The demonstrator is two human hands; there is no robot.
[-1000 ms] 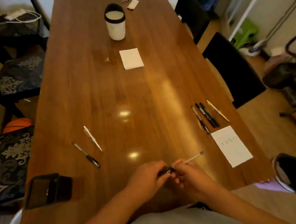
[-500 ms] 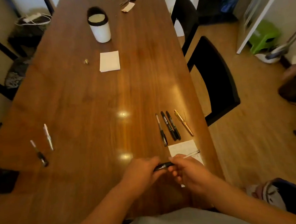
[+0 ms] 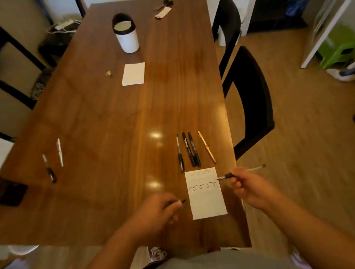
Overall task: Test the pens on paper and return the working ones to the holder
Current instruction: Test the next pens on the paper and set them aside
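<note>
While your right hand point(image 3: 246, 187) pinches an uncapped pen point(image 3: 239, 172) by its dark grip, tip pointing at the right edge of the scribbled paper point(image 3: 206, 199), your left hand point(image 3: 156, 213) is curled around a small black cap point(image 3: 182, 201) just left of that sheet. Four more pens point(image 3: 190, 149) lie side by side just beyond the paper, two others point(image 3: 53, 159) sit far left, and the white holder point(image 3: 126, 35) stands well apart at the table's point(image 3: 105, 120) far end.
</note>
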